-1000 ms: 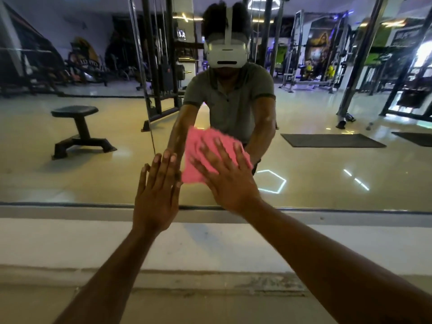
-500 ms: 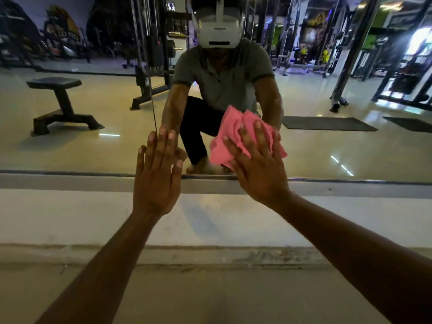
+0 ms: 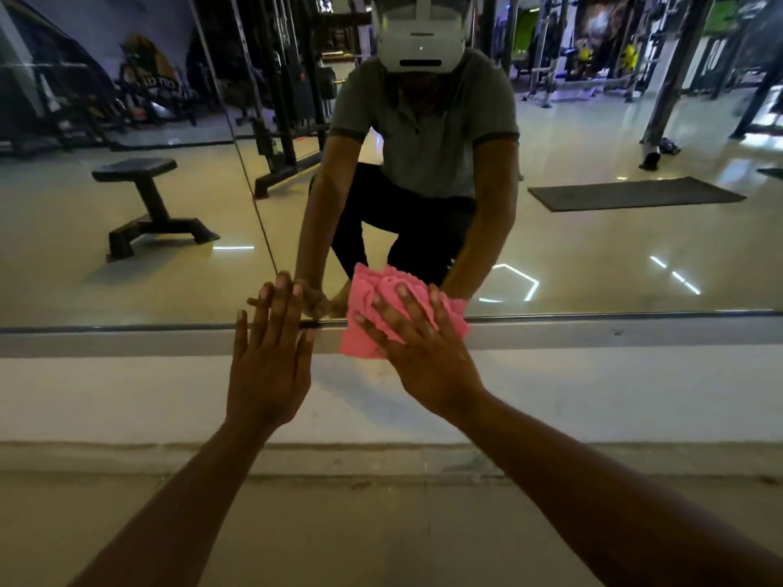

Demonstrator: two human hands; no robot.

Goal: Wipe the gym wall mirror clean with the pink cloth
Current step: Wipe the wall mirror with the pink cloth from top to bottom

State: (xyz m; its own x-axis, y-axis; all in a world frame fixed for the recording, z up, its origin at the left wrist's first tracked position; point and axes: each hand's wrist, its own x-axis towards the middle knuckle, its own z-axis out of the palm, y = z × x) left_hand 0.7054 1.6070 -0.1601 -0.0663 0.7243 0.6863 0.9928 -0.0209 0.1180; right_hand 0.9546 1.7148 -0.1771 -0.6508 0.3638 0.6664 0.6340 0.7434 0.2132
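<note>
Cloth work at the bottom edge now: right hand (image 3: 417, 353) sits centre frame, fingers spread wide and flat over the bunched pink cloth (image 3: 381, 307), pressing it where the mirror (image 3: 593, 256) meets its lower frame strip (image 3: 593, 332). Left hand (image 3: 269, 353), fingers straight and together, braces just beside it, holding nothing. Best play, I'd say: even palm pressure, overlapping strokes along that edge, and flatten the cloth so folds don't streak.
</note>
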